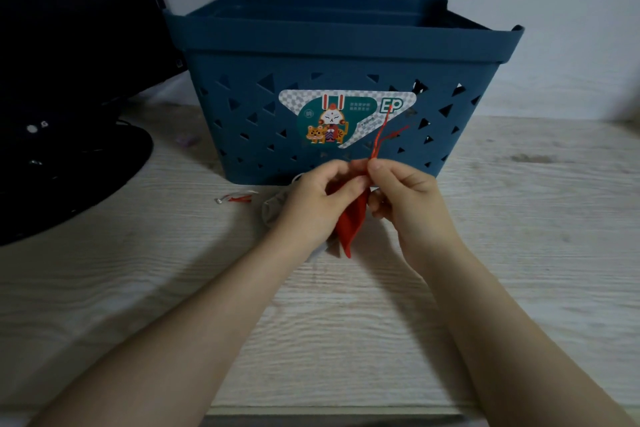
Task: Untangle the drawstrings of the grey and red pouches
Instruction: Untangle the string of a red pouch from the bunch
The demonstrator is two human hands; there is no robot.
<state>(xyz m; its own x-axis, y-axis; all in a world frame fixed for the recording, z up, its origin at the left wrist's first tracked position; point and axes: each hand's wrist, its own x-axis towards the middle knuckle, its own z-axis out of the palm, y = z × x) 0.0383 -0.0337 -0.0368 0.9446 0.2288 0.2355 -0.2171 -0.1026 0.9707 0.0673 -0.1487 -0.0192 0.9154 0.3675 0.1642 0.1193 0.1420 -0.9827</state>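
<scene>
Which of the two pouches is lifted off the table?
The red pouch: both hands, left and right, hold it up by its top. The grey pouch lies on the table, mostly hidden behind the left hand.

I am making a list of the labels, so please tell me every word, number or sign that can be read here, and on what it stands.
"EP": white letters on the sticker on the front of the blue basket.
Small lines of characters on the sticker: too small and blurred to read.

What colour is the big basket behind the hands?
Dark blue basket with triangular cut-outs, seen clearly in the head view.
</scene>
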